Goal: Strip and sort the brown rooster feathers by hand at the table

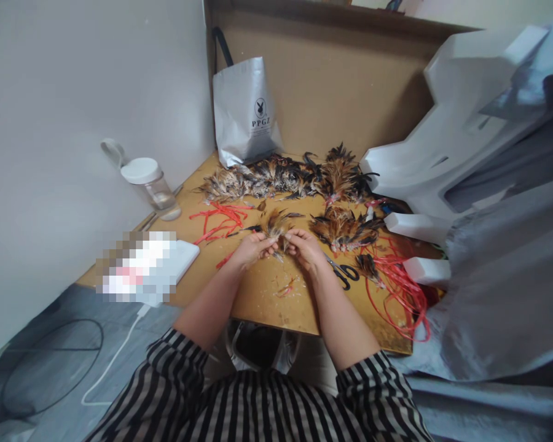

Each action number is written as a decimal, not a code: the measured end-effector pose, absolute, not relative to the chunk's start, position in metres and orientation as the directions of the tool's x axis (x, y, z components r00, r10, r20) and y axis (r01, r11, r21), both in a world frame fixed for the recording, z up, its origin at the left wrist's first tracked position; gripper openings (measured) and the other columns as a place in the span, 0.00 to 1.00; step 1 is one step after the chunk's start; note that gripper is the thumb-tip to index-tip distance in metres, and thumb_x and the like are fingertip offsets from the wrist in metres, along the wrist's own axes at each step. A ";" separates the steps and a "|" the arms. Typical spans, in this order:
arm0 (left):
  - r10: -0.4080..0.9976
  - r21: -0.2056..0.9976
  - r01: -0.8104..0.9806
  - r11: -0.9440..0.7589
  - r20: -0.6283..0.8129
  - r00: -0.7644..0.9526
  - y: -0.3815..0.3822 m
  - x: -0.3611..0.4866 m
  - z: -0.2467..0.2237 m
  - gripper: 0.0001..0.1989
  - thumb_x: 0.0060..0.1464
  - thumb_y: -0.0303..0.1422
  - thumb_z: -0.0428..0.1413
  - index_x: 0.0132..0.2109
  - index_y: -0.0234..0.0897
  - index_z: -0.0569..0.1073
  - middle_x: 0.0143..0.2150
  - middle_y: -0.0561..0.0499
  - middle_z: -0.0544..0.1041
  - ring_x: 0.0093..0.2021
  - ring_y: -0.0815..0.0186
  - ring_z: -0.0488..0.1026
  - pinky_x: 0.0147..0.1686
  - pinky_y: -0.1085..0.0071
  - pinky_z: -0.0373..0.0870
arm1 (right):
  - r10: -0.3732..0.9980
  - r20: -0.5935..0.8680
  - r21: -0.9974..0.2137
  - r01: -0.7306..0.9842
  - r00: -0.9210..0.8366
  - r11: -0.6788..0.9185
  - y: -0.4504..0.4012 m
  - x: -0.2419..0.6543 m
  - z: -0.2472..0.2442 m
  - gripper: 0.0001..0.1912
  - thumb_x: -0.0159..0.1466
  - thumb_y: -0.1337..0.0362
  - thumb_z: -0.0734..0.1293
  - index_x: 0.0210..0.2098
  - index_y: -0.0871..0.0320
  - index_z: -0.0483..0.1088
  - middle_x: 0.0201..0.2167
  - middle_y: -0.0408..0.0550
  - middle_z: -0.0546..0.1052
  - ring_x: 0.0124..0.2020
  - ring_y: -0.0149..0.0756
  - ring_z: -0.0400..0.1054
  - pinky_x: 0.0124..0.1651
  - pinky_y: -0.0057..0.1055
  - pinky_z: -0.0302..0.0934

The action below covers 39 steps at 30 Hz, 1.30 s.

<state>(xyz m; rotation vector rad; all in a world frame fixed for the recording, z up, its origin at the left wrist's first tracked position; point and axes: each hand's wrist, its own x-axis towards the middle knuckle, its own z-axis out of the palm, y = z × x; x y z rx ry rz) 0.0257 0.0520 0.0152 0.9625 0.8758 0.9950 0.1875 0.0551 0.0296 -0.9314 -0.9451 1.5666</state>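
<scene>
Between my hands, above the middle of the wooden table (258,301), is a small bunch of brown and black feathers (276,222). My left hand (257,248) pinches its lower left side. From the right, the fingertips of my right hand (303,245) close on the base of the same bunch. Scissors (345,272) with black handles lie just right of my right hand. Red and white scraps (286,287) are scattered below my hands. Behind them sits a pile of tied feather bunches (338,228), and a longer heap of feathers (276,175) stretches across the back.
Red plastic strips (221,218) lie at left, and a tangle of red ribbon (399,288) hangs over the right edge. A lidded bottle (154,190), a charging white device (184,255), a silver bag (242,110) and white foam pieces (405,166) surround the work area.
</scene>
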 end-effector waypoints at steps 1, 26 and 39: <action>0.943 0.928 -0.286 0.238 -0.150 0.298 0.053 0.025 0.014 0.12 0.41 0.36 0.62 0.26 0.29 0.72 0.20 0.51 0.71 0.18 0.78 0.64 0.19 0.80 0.57 | 0.981 -0.105 -0.898 -0.408 -0.163 -0.163 0.056 0.190 0.031 0.13 0.43 0.64 0.73 0.25 0.60 0.67 0.14 0.36 0.63 0.15 0.20 0.52 0.18 0.20 0.43; 0.964 0.859 -0.452 0.243 -0.163 0.209 0.055 0.022 0.013 0.11 0.39 0.32 0.62 0.28 0.28 0.71 0.25 0.50 0.73 0.21 0.78 0.65 0.21 0.81 0.58 | 0.937 0.088 -0.767 0.577 -0.338 0.281 0.052 0.195 0.017 0.02 0.47 0.65 0.67 0.20 0.57 0.70 0.17 0.40 0.71 0.19 0.27 0.58 0.24 0.25 0.48; 0.957 0.861 -0.438 0.260 -0.169 0.237 0.056 0.023 0.010 0.10 0.41 0.32 0.62 0.30 0.28 0.72 0.27 0.49 0.75 0.21 0.79 0.65 0.21 0.82 0.60 | 0.984 -0.107 -0.994 -0.008 -0.142 -0.110 0.055 0.192 0.029 0.10 0.47 0.59 0.68 0.24 0.60 0.67 0.19 0.42 0.73 0.13 0.22 0.56 0.15 0.22 0.46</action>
